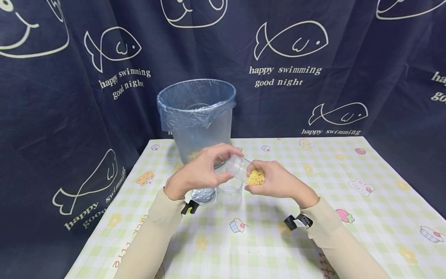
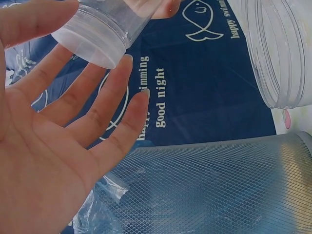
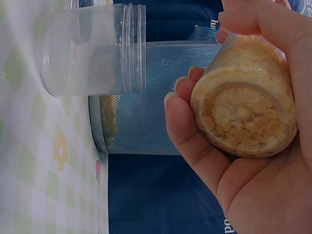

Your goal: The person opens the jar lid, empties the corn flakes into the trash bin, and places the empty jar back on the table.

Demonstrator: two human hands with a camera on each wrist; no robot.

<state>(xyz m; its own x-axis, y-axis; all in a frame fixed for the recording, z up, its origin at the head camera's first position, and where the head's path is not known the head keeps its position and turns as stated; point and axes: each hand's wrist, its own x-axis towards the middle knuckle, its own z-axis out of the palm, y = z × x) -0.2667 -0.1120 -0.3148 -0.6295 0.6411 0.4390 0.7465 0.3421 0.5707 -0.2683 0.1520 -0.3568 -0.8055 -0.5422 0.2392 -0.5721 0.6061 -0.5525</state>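
Tilted above the table is a clear plastic jar [image 3: 243,97], its bottom end packed with yellow flakes [image 1: 256,177]. My right hand [image 1: 278,179] wraps around that lower end, fingers and thumb on its sides. The other end, with a translucent cap [image 2: 92,41], points up toward my left hand [image 1: 198,167]. My left thumb and fingertips pinch this cap from opposite sides, the palm standing off it. Just below the hands a second clear jar [image 1: 230,196] stands upright without a lid. Beside it, partly behind my left wrist, lies a round silver lid [image 1: 203,196].
A mesh bin [image 1: 212,135] with a blue plastic liner [image 1: 188,118] over its rim stands at the table's back left, close behind my left hand. Something yellow shows low inside it. A dark fish-print curtain [image 1: 289,104] hangs behind the checked tablecloth [image 1: 334,240].
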